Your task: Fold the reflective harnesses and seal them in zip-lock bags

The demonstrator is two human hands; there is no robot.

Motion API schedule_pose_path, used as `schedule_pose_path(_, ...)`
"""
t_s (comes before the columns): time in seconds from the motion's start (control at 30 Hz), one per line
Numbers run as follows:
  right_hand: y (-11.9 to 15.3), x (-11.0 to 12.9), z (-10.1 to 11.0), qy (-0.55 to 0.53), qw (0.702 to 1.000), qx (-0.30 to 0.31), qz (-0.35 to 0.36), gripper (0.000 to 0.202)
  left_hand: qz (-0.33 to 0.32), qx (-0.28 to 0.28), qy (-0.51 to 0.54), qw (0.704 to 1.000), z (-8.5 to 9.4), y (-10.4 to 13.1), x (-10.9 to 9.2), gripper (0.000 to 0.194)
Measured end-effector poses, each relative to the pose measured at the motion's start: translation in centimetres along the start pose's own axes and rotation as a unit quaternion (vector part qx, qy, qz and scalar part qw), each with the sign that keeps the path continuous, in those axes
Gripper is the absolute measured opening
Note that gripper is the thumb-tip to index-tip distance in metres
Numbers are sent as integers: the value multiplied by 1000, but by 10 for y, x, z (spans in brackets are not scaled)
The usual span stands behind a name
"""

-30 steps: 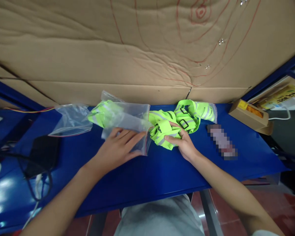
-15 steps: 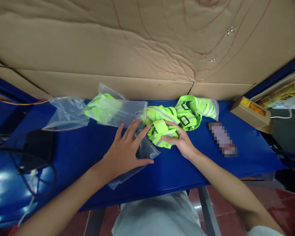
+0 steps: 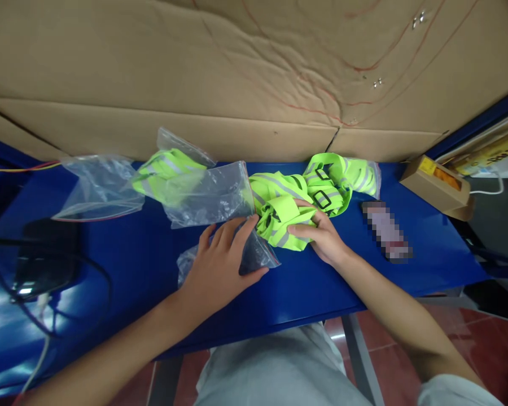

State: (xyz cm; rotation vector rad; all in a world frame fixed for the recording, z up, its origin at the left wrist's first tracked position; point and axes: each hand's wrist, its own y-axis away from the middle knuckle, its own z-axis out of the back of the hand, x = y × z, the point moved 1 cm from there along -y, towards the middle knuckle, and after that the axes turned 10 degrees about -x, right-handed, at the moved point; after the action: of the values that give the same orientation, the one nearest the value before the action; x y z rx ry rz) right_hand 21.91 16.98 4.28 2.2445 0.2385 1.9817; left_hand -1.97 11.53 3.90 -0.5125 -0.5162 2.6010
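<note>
My right hand (image 3: 324,234) grips a folded neon-yellow reflective strap bundle (image 3: 285,223) between thumb and fingers. Just left of it, my left hand (image 3: 222,259) is spread, palm down, over a clear zip bag (image 3: 256,254); whether it touches the bag is hard to tell. Behind the held bundle sit more yellow straps (image 3: 275,185) and another bundle with black buckles (image 3: 322,197). A third bundle (image 3: 364,177) is partly inside a clear bag at the right. Behind my left hand, a clear bag (image 3: 215,194) lies over yellow material (image 3: 165,169).
An empty-looking clear bag (image 3: 101,189) lies at the back left. Black cables and a dark device (image 3: 46,256) are at the left. A phone-like object (image 3: 387,231), blurred out, and a cardboard box (image 3: 436,186) stand right. Cardboard (image 3: 131,67) rises behind the blue table (image 3: 296,293).
The camera view has shifted slightly. The held bundle and both hands keep nearly the same places. More of the clear bag's edge shows beside my left hand, whose fingers are slightly more bent.
</note>
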Motion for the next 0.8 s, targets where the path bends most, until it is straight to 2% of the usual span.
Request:
schedule_pose_path(0.1,-1,7,7,27,999,15,19,62,-29,-33,10,999,4,-4,0,97)
schedule_pose_path(0.2,1,12,10,99,987,120,28,58,-60,-69,30,995,5,-4,1,95)
schedule_pose_path(0.3,3,13,9,152,968,198,38,57,-96,-43,59,993,2,-2,2,94)
schedule_pose_path(0.37,4,11,8,169,962,206,50,56,-101,-13,77,992,-1,-1,3,97)
schedule_pose_path(0.53,4,7,5,183,960,206,48,53,-50,38,106,992,-5,0,0,135)
schedule_pose_path(0.63,5,7,2,199,957,209,46,52,-47,49,102,992,-3,1,-3,133)
schedule_pose_path(0.8,8,11,0,252,938,221,90,45,-63,44,116,990,0,4,-7,124)
